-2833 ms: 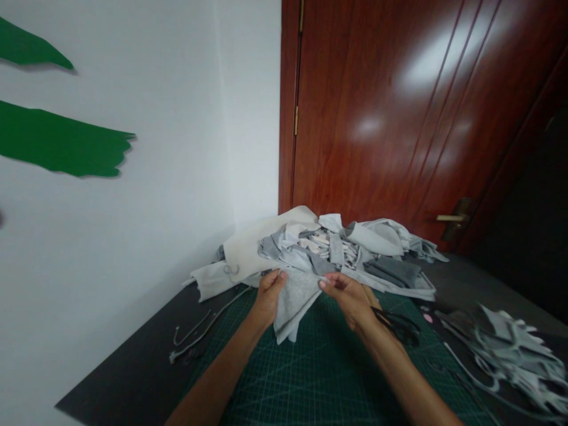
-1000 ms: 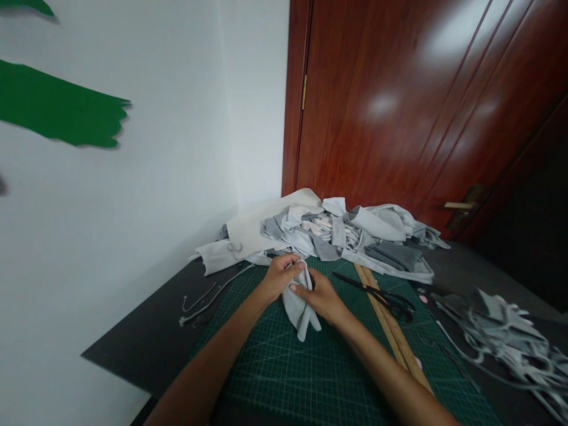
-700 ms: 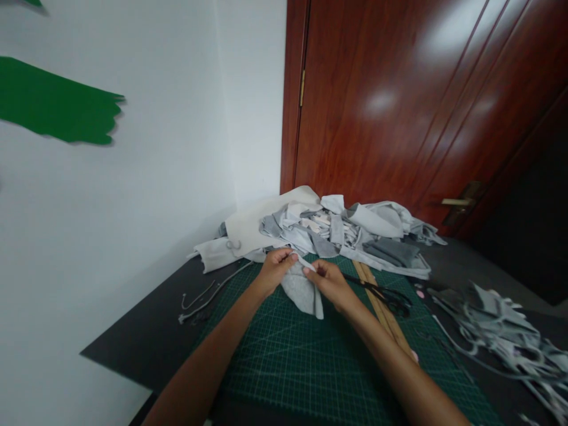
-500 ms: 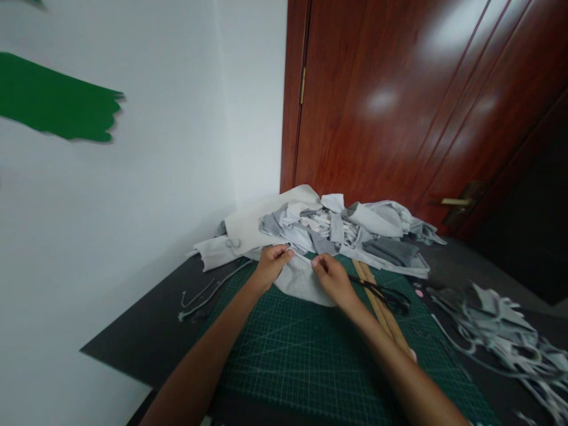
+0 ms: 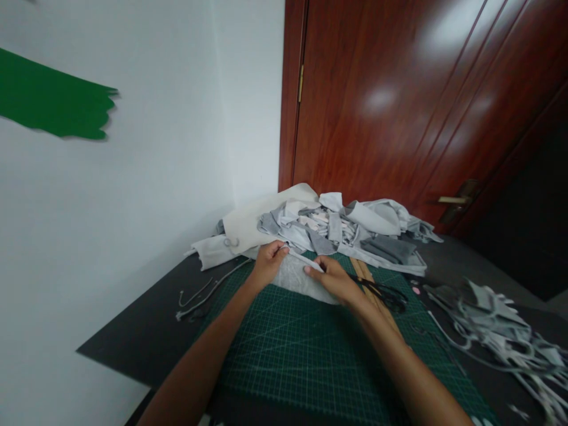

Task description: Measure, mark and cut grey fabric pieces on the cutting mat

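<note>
A light grey piece of fabric [image 5: 298,275] is stretched between my two hands above the far part of the green cutting mat [image 5: 293,343]. My left hand [image 5: 268,261] pinches the fabric's upper left corner between thumb and fingers. On the other side, my right hand [image 5: 333,277] grips the upper edge, thumb on top and fingers behind, partly hidden. The upper edge looks narrow and folded over. Black-handled scissors [image 5: 387,294] lie just right of my right hand, across a wooden ruler [image 5: 364,273].
Behind my hands, a heap of grey and white cloth pieces [image 5: 323,228] lies against the reddish-brown door [image 5: 377,118]. Cords [image 5: 213,290] lie left on the black table [image 5: 146,331]. Tangled grey fabric strips [image 5: 501,331] are at the right.
My right thumb has shifted left and now lies flatter along the fabric's upper edge. My left hand keeps its pinch. The whole view has shifted slightly.
</note>
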`<action>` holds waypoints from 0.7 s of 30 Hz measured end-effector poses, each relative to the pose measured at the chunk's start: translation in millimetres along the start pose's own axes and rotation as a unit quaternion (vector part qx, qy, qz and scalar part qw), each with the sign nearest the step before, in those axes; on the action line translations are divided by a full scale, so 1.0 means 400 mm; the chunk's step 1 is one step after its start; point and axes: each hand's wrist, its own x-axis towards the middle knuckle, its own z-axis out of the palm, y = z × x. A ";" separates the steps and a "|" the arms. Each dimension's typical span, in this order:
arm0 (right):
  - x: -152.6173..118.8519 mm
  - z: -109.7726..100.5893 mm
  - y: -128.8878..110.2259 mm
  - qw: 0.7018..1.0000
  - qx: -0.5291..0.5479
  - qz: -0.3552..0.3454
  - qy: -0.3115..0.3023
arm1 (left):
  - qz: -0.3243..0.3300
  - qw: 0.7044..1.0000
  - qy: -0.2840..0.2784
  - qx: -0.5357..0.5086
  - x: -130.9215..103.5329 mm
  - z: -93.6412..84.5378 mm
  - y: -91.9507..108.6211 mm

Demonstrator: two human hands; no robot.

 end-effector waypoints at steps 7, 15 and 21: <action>0.005 -0.053 0.017 0.998 0.038 0.036 0.024 | -0.007 0.998 -0.035 0.059 0.001 0.005 -0.016; 0.006 -0.053 0.097 0.978 -0.129 0.081 -0.142 | -0.061 0.968 -0.168 0.177 -0.011 0.006 -0.060; -0.005 -0.029 0.107 0.936 -0.260 0.141 -0.191 | -0.059 0.924 -0.226 0.303 -0.041 0.012 -0.060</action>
